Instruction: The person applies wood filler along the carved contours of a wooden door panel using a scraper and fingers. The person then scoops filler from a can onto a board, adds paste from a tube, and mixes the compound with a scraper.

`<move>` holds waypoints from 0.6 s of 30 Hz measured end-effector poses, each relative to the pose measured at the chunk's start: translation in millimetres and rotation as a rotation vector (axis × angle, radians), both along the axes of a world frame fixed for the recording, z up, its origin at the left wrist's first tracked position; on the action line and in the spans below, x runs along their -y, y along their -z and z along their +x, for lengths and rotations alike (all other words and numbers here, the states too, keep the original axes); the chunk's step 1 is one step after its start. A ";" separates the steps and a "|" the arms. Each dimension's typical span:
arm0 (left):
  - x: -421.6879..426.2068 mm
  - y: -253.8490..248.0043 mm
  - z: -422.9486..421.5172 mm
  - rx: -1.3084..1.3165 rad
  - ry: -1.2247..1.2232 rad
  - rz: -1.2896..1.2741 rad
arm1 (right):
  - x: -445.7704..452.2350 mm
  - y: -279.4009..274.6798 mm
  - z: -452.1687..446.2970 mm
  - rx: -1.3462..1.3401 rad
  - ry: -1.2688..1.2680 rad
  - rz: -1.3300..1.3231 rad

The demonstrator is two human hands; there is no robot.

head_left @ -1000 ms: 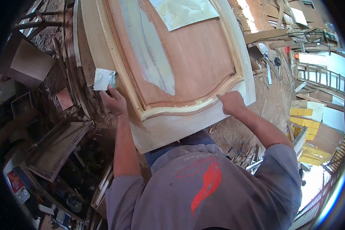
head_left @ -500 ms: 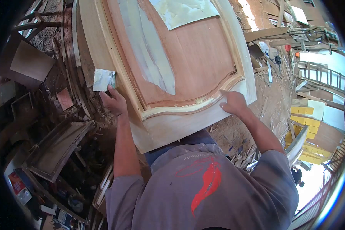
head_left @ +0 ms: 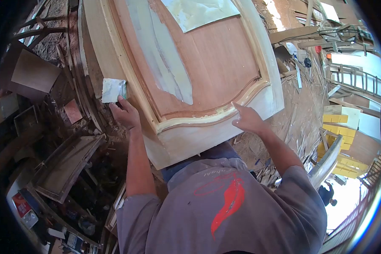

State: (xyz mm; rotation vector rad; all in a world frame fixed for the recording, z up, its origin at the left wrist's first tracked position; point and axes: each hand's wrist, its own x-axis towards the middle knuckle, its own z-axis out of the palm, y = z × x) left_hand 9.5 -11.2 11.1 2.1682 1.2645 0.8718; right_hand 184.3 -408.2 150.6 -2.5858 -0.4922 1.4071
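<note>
A wooden panel (head_left: 224, 59) with a raised moulding frame lies in front of me. Pale filler (head_left: 194, 120) coats its curved lower moulding, and a long grey-cream patch (head_left: 163, 59) runs down its face. My left hand (head_left: 126, 114), at the panel's left edge, pinches a small square piece smeared with pale paste (head_left: 113, 90). At the curved moulding is my right hand (head_left: 249, 119), index finger stretched onto the filler and thumb apart, with nothing seen in it. A paste-covered sheet (head_left: 201, 12) rests on the upper part of the panel.
Wood scraps (head_left: 298, 110) litter the ground at the right, with yellow pieces (head_left: 340, 131) beyond. A dark-framed board (head_left: 67, 169) stands at the lower left. A long plank (head_left: 294, 34) lies at the upper right. A person (head_left: 326, 194) is partly visible at the far right.
My right hand has moved left along the curved moulding, and its index finger is more extended. My left hand still holds the small square, slightly lower. More of the person at the far right shows.
</note>
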 end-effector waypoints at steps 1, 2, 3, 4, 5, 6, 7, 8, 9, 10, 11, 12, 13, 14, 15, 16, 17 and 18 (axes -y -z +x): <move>0.1 0.3 -0.1 -0.006 -0.006 -0.009 | 2.4 8.7 -6.6 0.033 -0.007 -0.029; -0.8 0.5 0.0 -0.012 -0.012 -0.017 | 2.1 13.6 -11.7 0.066 -0.014 -0.057; -2.0 0.3 1.2 0.001 -0.005 0.008 | -2.2 14.0 -14.5 0.063 -0.018 -0.058; -2.7 0.6 1.7 0.012 0.001 0.032 | -7.1 14.8 -18.2 0.057 -0.023 -0.059; -2.4 0.8 1.1 0.022 0.009 0.054 | -10.4 15.2 -22.3 0.050 -0.027 -0.061; -1.6 0.9 0.0 0.023 0.004 0.030 | -11.9 16.4 -26.5 0.030 0.001 -0.002; -0.9 1.1 0.0 0.025 -0.001 0.006 | -13.3 18.4 -29.7 0.012 0.029 0.057; -1.2 1.1 -0.1 0.029 -0.008 -0.015 | -15.6 19.9 -31.2 -0.005 0.054 0.120; -1.7 -0.3 0.2 0.025 -0.005 -0.008 | -19.4 19.1 -30.7 -0.018 0.099 0.148; -1.7 -1.2 0.7 0.019 -0.003 0.001 | -23.9 17.0 -30.1 -0.033 0.141 0.178; -1.6 -2.9 -0.7 0.013 -0.001 0.009 | -28.4 16.3 -31.3 -0.051 0.184 0.206; -1.5 -2.9 -3.8 0.011 -0.013 -0.051 | -34.0 17.3 -32.5 -0.025 0.225 0.239; -0.5 -3.2 -5.4 0.014 -0.024 -0.112 | -40.9 17.5 -32.2 0.003 0.265 0.272; -2.0 -3.8 -6.0 0.022 -0.035 -0.170 | -49.0 17.2 -31.1 0.036 0.306 0.308; -3.8 -8.3 -4.4 0.070 -0.005 -0.100 | -59.0 18.5 -31.1 0.008 0.354 0.417; -5.0 -13.5 -5.6 0.156 0.001 -0.209 | -69.6 21.1 -34.0 -0.022 0.404 0.525; 2.4 -17.8 -8.9 0.239 0.012 -0.323 | -79.5 21.9 -37.9 -0.055 0.457 0.627; 14.3 -27.1 -11.2 0.333 0.041 -0.449 | -91.2 19.3 -42.2 -0.103 0.503 0.694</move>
